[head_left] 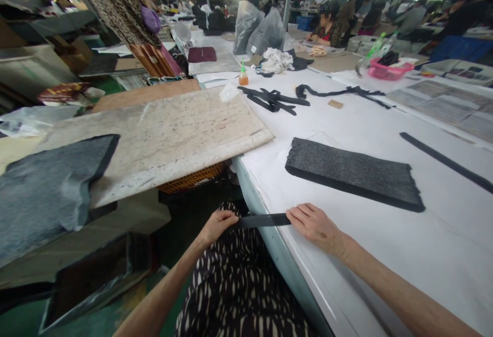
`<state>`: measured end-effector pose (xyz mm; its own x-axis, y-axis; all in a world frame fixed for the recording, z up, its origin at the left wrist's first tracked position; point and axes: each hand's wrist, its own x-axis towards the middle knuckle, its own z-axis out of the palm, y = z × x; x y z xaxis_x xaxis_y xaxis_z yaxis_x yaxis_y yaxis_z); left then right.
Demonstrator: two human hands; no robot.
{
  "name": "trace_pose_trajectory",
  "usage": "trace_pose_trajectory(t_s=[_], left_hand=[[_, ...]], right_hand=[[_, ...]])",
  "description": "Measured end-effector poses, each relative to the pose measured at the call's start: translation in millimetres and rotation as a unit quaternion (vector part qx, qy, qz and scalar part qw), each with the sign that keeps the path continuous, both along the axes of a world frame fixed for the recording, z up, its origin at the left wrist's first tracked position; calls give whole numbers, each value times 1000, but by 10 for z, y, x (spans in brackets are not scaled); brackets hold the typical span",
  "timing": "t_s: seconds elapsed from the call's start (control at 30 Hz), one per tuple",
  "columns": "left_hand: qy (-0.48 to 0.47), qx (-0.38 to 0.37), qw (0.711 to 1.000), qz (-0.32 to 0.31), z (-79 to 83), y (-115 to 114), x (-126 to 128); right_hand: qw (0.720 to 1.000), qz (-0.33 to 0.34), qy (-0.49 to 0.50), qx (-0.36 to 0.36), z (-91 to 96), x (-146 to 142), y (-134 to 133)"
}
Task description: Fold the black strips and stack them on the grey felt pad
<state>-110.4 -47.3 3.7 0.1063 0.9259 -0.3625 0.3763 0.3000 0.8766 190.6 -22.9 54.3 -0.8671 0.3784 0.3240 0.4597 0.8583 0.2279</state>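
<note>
A short black fabric strip (264,220) is stretched flat between my two hands, over the near edge of the white table. My left hand (219,224) pinches its left end, out past the table edge and above my patterned clothing. At the other end, my right hand (314,224) grips the strip just over the tabletop, fingers closed. Beyond my right hand lies a stack of dark grey fabric pieces (350,175) with a black border along its near side. Farther right, a single long black strip (447,161) rests on the table.
Loose black strips (273,100) lie tangled farther back, near a small orange bottle (243,76). A worn pale board (173,142) adjoins on the left, with grey fabric (46,193) on it. A pink basket (389,70) stands at the back right. Other people are in the background.
</note>
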Motion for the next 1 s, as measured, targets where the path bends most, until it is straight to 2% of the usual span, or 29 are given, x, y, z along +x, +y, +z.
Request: trace_pose_trajectory(t_s=[0.17, 0.4, 0.53, 0.67, 0.8, 1.0], left_hand=[[8, 18, 1000, -3, -16, 39, 10], [53, 22, 998, -9, -205, 26, -183], [64, 0, 998, 9, -85, -58, -267], [67, 0, 998, 16, 79, -127, -268], [60, 4, 998, 20, 110, -154, -248], [26, -23, 998, 51, 194, -213, -260]], right_hand=[[1000, -9, -5, 4, -9, 66, 3], [1000, 12, -23, -5, 19, -213, 18], [999, 12, -36, -9, 65, -235, -14], [999, -26, -32, 2, 41, -49, -56], [997, -67, -28, 11, -9, 82, -105], [996, -89, -4, 19, -52, 58, -137]])
